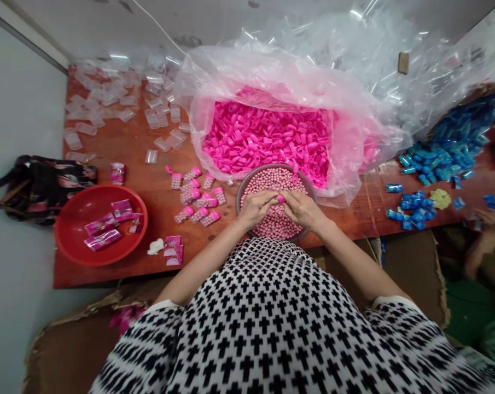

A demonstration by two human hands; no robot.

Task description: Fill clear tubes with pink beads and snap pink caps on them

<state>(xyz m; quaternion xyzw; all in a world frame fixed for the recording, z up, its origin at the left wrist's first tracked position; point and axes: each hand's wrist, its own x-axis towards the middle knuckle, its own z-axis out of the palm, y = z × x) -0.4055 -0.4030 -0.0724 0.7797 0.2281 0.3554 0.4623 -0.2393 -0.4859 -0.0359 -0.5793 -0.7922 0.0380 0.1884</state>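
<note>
Above a round bowl [238, 203] filled with small pink balls [274, 227], my left hand [257, 209] and my right hand [301, 210] meet fingertip to fingertip. Between them they pinch a bright pink plastic cap [280, 198]; whether a clear container is attached to it is hidden by the fingers. Another pink cap [295, 177] lies at the bowl's far side. Left of the bowl stand and lie several small clear containers of pink balls with pink caps [206, 201]. Just behind the bowl, a large clear plastic bag [341, 164] holds a heap of loose pink caps [263, 137].
Empty clear containers [152, 157] are scattered at the back left. A red basin [62, 232] holds several pink packets [103, 239], with a black bag [81, 172] behind it. Blue packets [419, 210] lie to the right, near another person's hand [493, 218].
</note>
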